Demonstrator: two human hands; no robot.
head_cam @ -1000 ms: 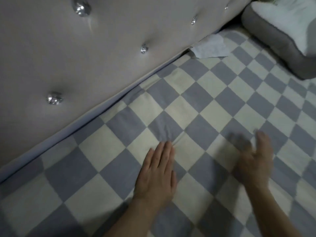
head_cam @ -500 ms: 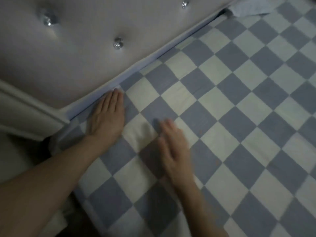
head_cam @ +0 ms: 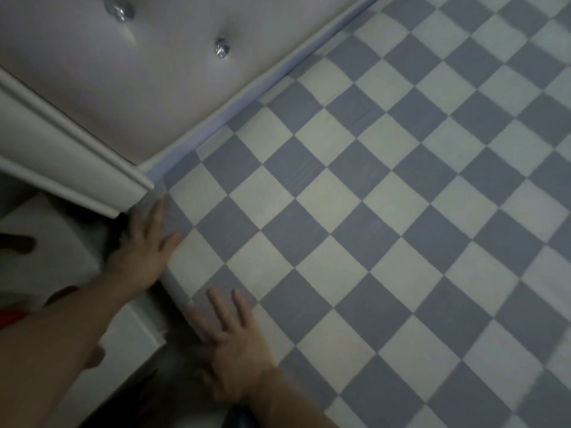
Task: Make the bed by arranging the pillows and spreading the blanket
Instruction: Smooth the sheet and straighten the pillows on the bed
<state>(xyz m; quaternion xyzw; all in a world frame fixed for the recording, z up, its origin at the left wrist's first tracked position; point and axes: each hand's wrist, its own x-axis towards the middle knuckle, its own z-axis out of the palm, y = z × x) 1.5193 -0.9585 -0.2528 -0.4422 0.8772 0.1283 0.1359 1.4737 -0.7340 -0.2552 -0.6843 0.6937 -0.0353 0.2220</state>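
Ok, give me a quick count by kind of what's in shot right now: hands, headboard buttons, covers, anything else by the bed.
Hands: 2, the left hand and right hand, both flat at the cover's edge
Shiny headboard buttons: 2, one and another
Checkered blanket: 1
Tufted headboard: 1
White bedside unit: 1
Total: 7

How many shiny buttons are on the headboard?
2. One shiny button sits at the top edge, partly cut off; the other is lower and to its right. More may lie outside the picture.
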